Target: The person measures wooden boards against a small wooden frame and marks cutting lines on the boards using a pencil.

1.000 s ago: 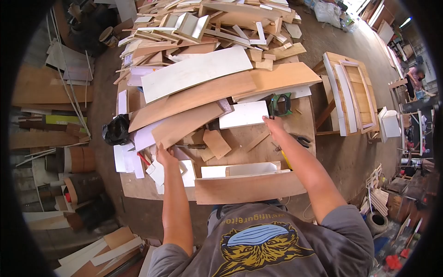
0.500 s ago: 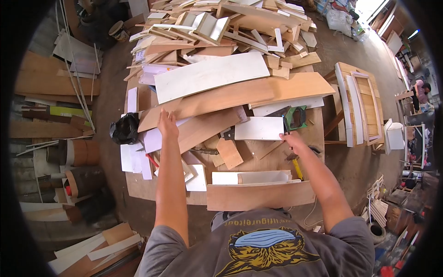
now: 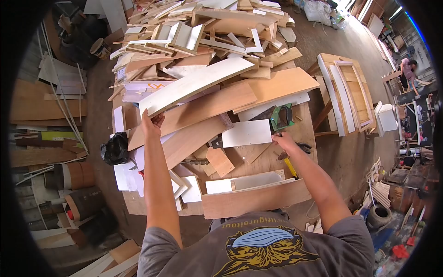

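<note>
My left hand grips the near left corner of a long white board, which lies slanted over the stack, its left end lifted a little. Under it lie a long brown plank and a shorter brown board. My right hand is closed at the right edge of a small white board; what its fingers hold, if anything, I cannot make out. Just beyond that hand is a green-handled saw, its blade partly hidden. A yellow-handled tool lies by my right forearm.
Scrap wood is heaped at the table's far end. A black plastic bag sits at the left edge. A three-sided wooden piece stands at the near edge. Framed panels stand on the right; a person is farther off.
My left hand has gone from the brown plank to the white board's corner, and that board has tilted, its left end nearer me. My right hand has shifted slightly at the small board's edge.
</note>
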Available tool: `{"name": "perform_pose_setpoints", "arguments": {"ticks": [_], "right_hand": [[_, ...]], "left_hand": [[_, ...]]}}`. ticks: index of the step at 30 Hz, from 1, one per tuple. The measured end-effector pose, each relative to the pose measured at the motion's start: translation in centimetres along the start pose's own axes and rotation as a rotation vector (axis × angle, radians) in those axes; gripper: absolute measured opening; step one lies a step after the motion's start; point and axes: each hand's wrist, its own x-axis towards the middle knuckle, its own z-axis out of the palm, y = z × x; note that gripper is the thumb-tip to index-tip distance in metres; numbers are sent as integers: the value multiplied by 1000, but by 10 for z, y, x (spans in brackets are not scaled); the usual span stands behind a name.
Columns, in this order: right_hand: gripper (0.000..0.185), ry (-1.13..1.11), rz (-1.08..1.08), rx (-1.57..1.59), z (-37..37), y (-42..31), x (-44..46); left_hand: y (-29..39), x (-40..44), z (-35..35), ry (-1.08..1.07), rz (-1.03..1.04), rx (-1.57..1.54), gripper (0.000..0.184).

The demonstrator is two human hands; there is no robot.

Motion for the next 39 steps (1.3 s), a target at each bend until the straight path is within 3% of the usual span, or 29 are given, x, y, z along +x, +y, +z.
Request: {"name": "perform_pose_setpoints", "arguments": {"ticks": [5,13,18,22,23,25,29,35,39], "right_hand": [[32,58,92,3,-5,-20,-14],[45,103,-66,191,-26,-33,-16],[68,68,-15,486,-57,-64,-40],[60,-54,-27,878,-92,-59,-54],[56,-185,-92,852,-109,-42,-49],[50,-117,-136,918,-103,-62,-82],[43,-158,-254,760,-135,-17,-93],[38,-88,-325,797,-157,21,-104],[39,-74,-348,851,-167,38,-100]], "left_hand": [[0,-38,-13,-105,94,-11,48],[-11,-132,-61,-152,208,-141,44],[-26,-186,-101,-299,193,-201,37],[-39,-232,-113,-382,166,-261,38],[-46,-234,-120,-401,158,-246,38],[-57,-239,-129,-440,140,-216,38],[-70,-274,-111,-413,124,-186,44],[-101,-281,-104,-298,99,15,34],[-120,-295,-94,-260,17,-54,27]]}}
